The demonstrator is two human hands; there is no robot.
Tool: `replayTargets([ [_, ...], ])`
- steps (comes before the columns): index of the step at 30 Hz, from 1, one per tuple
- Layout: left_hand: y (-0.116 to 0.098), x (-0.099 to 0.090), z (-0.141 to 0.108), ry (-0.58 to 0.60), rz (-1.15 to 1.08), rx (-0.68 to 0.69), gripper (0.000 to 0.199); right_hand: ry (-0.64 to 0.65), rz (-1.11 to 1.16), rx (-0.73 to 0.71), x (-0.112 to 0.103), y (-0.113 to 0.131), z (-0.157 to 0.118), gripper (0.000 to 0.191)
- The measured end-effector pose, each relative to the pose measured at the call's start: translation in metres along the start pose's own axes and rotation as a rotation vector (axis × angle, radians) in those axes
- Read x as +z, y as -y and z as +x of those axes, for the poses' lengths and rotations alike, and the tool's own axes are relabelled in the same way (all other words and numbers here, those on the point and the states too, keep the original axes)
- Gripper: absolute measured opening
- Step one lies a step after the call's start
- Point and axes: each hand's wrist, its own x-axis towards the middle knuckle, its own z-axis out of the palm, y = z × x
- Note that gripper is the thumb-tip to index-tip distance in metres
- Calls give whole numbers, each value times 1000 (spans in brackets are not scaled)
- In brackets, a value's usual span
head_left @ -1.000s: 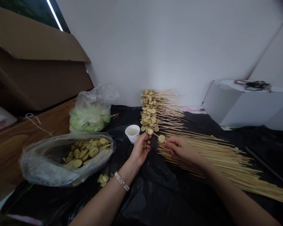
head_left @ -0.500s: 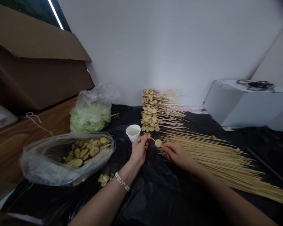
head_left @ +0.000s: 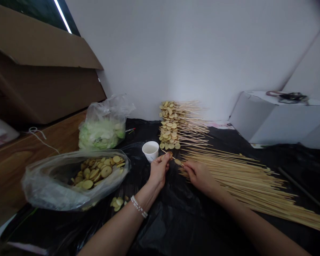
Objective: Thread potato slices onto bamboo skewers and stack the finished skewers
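Observation:
My left hand [head_left: 159, 170] pinches a round slice [head_left: 171, 155] around a thin wooden skewer, whose tip sticks out toward the white paper cup [head_left: 150, 150]. My right hand [head_left: 200, 174] is closed on the skewer's other end. Between the hands, another slice [head_left: 177, 162] sits on the skewer, seen nearly edge-on. Behind them lies a pile of skewered slices [head_left: 169, 131], sticks pointing right. Loose bare skewers [head_left: 245, 181] fan out beside my right hand. An open plastic bag [head_left: 53, 190] at the left holds many potato-like slices.
A clear bag of pale green pieces [head_left: 101, 133] stands behind the slice bag. A few slices [head_left: 117, 203] lie by my left forearm. A cardboard box [head_left: 48, 89] is at the far left, a white box [head_left: 277, 119] at the right. Black plastic sheeting [head_left: 176, 220] covers the surface.
The slice between my hands has turned from face-on to nearly edge-on. My left fingers have moved slightly along the skewer to the right, and more of its tip shows.

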Motion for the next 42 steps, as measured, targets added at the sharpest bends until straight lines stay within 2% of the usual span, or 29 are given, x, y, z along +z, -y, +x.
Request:
replayTargets([
  [5,0,0,0,36,23,-7,35,262,611,363,-2,-5,3,21],
  [7,0,0,0,58,20,-12,36,316,810,435,-2,-9,2,23],
  [9,0,0,0,77,15,-18,36,346,914,448,-2,-12,2,27],
  [11,-1,1,0,88,18,-17,36,346,912,449,-1,-13,2,28],
  [17,0,2,-3,93,29,-5,38,240,802,435,4,-4,5,34],
  [22,0,3,-4,102,37,3,39,197,737,486,2,0,6,32],
  [26,0,4,-6,109,51,31,37,139,665,441,2,1,6,31],
  [38,-5,7,-10,104,81,32,36,200,646,392,0,8,4,38],
  [42,-4,9,-12,106,106,32,36,118,559,296,0,8,5,37],
])
